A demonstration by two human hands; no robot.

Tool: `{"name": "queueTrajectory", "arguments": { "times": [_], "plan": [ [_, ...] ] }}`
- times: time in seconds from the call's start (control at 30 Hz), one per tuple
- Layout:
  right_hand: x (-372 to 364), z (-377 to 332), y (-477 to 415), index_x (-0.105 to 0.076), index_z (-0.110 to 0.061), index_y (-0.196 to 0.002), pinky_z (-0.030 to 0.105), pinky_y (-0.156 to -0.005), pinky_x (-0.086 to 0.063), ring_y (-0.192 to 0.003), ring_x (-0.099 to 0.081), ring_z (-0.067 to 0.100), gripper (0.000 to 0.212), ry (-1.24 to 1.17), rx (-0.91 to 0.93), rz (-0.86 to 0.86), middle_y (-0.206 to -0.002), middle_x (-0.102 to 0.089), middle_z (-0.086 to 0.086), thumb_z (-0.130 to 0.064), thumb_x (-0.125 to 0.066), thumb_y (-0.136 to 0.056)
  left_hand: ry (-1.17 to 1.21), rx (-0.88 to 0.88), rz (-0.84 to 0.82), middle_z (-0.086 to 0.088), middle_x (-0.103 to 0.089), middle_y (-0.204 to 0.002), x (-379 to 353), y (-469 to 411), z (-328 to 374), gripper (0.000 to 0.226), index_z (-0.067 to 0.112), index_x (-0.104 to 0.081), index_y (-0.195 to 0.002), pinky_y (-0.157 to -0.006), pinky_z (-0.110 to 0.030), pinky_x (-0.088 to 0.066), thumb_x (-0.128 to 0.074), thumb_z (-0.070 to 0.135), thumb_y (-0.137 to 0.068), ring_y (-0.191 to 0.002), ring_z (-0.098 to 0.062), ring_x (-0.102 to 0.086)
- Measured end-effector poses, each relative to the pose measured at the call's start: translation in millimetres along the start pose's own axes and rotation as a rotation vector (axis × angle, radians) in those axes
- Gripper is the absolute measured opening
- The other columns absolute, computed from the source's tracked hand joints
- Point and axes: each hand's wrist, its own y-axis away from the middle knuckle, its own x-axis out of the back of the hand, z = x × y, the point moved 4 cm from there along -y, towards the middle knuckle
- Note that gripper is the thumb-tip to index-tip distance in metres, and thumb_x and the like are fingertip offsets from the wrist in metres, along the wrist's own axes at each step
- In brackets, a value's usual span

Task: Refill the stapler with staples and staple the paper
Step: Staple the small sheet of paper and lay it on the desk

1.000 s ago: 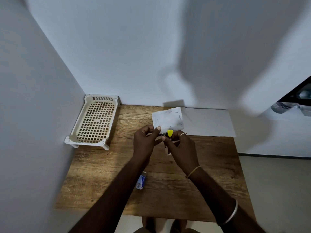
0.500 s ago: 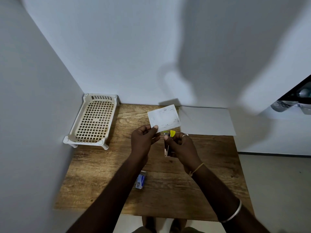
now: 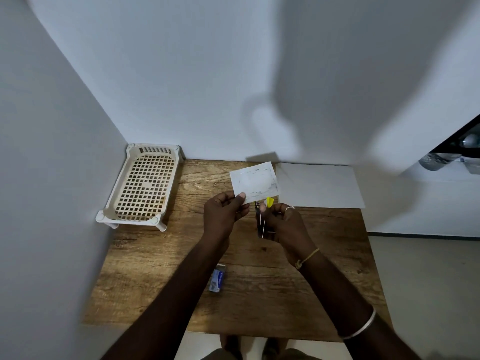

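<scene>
My left hand (image 3: 223,216) pinches the lower left corner of a small folded white paper (image 3: 255,183) and holds it up above the wooden table (image 3: 161,258). My right hand (image 3: 284,227) grips a small dark stapler (image 3: 260,224) with a yellow tip (image 3: 269,202), held nearly upright. The yellow tip touches the paper's lower right edge. A small blue staple box (image 3: 217,280) lies on the table, partly hidden by my left forearm.
A cream plastic lattice basket (image 3: 141,188) stands at the table's back left against the wall. A large white sheet (image 3: 319,188) lies flat at the back right. Walls close in on the left and behind. Floor shows to the right.
The paper has shifted a little left and up, then back toward the stapler. My right hand turned the stapler more upright and its yellow tip now meets the paper's edge.
</scene>
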Motion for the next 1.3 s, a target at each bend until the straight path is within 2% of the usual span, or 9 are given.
{"name": "queueTrajectory", "arguments": {
  "times": [0.1,0.27,0.4,0.6,0.73,1.03,1.17,1.23,1.3],
  "plan": [
    [6,9,-3,-0.070,-0.015,-0.096,0.040,-0.066,-0.064,-0.086,-0.074,0.026,0.031,0.123,0.082,0.063,-0.090,-0.077,0.005,-0.040,-0.081,-0.082,-0.020,0.009,0.005,-0.010,-0.080,-0.098,0,-1,-3,0.021,0.001,-0.073,-0.112,-0.079,-0.033,-0.064,-0.073,0.012,-0.093,-0.091,-0.023,-0.078],
    [20,30,-9,-0.057,-0.032,-0.087,0.026,-0.063,-0.052,-0.076,-0.064,0.002,0.031,0.664,0.224,0.196,-0.083,-0.068,-0.013,-0.042,-0.083,-0.075,-0.024,0.026,0.005,-0.010,-0.080,-0.098,1,-2,-9,0.020,0.002,-0.073,-0.110,-0.077,-0.032,-0.063,-0.074,0.011,-0.093,-0.087,-0.023,-0.077],
    [28,49,-14,-0.058,-0.036,-0.103,0.028,-0.066,-0.052,-0.084,-0.067,0.012,0.033,1.055,0.330,0.205,-0.095,-0.070,-0.010,-0.036,-0.079,-0.078,-0.032,0.038,-0.003,-0.010,-0.080,-0.099,2,-1,-12,0.019,0.002,-0.074,-0.109,-0.075,-0.030,-0.062,-0.074,0.011,-0.093,-0.088,-0.022,-0.077],
    [30,64,-14,-0.070,-0.032,-0.110,0.031,-0.064,-0.054,-0.082,-0.070,0.020,0.039,1.278,0.466,0.145,-0.099,-0.072,-0.008,-0.028,-0.083,-0.073,-0.050,0.067,-0.001,-0.010,-0.080,-0.097,1,1,-18,0.019,0.003,-0.073,-0.110,-0.075,-0.030,-0.063,-0.075,0.011,-0.092,-0.088,-0.023,-0.078],
    [28,67,-12,-0.075,-0.024,-0.103,0.031,-0.061,-0.053,-0.074,-0.069,0.023,0.042,1.390,0.578,0.089,-0.090,-0.072,-0.003,-0.027,-0.090,-0.064,-0.065,0.070,-0.011,-0.010,-0.080,-0.098,1,3,-20,0.020,0.002,-0.073,-0.111,-0.076,-0.031,-0.063,-0.073,0.011,-0.093,-0.089,-0.023,-0.077],
    [33,74,-12,-0.073,-0.024,-0.106,0.037,-0.074,-0.048,-0.086,-0.069,0.027,0.039,1.438,0.526,0.025,-0.094,-0.071,-0.001,-0.030,-0.082,-0.069,-0.087,0.077,-0.011,-0.011,-0.080,-0.099,-1,5,-22,0.021,0.001,-0.073,-0.111,-0.077,-0.031,-0.062,-0.073,0.011,-0.093,-0.091,-0.025,-0.077],
    [36,75,-13,-0.070,-0.025,-0.114,0.039,-0.083,-0.047,-0.098,-0.066,0.026,0.044,1.419,0.474,-0.030,-0.105,-0.071,-0.001,-0.038,-0.079,-0.074,-0.092,0.081,-0.010,-0.012,-0.080,-0.099,-2,4,-22,0.021,0.000,-0.073,-0.111,-0.076,-0.031,-0.063,-0.073,0.011,-0.093,-0.090,-0.025,-0.077],
    [39,71,-12,-0.071,-0.023,-0.119,0.037,-0.088,-0.048,-0.103,-0.066,0.024,0.041,1.298,0.423,0.010,-0.111,-0.072,0.001,-0.035,-0.076,-0.080,-0.090,0.078,-0.014,-0.012,-0.080,-0.097,-1,4,-21,0.020,0.000,-0.073,-0.110,-0.075,-0.030,-0.062,-0.073,0.010,-0.093,-0.088,-0.024,-0.077],
    [46,60,-11,-0.073,-0.019,-0.114,0.035,-0.088,-0.052,-0.100,-0.067,0.022,0.026,1.016,0.344,0.148,-0.109,-0.074,0.004,-0.023,-0.070,-0.089,-0.087,0.070,-0.018,-0.012,-0.080,-0.096,0,3,-19,0.020,0.000,-0.073,-0.110,-0.075,-0.030,-0.063,-0.073,0.010,-0.093,-0.086,-0.023,-0.077]
  ]
}}
